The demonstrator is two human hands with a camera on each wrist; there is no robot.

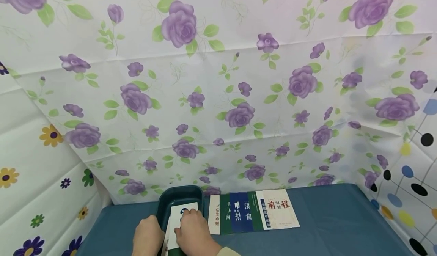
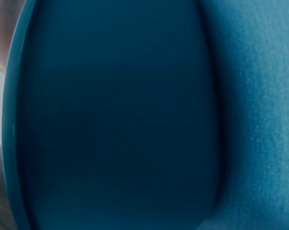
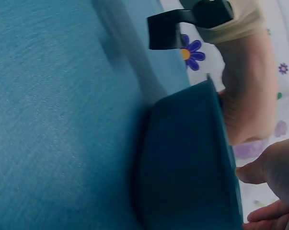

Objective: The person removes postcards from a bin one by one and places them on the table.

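Cards (image 1: 241,212), multicoloured rectangles, overlapped on blue surface (image 1: 327,220), probably keeping titles readable; right hand (image 1: 196,231) touched white printed card (image 1: 174,222) in teal plastic tray (image 1: 179,195); left hand (image 1: 148,235) beside; grips unclear.

Makeshift booth (image 1: 30,149), flower-printed sheets (image 1: 211,74) as walls, blue-covered table (image 1: 341,218) inside

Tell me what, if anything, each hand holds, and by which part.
It cannot be told: the right hand covers the right side of a white rectangular card, hiding any grip; the left hand hides its fingertips too.
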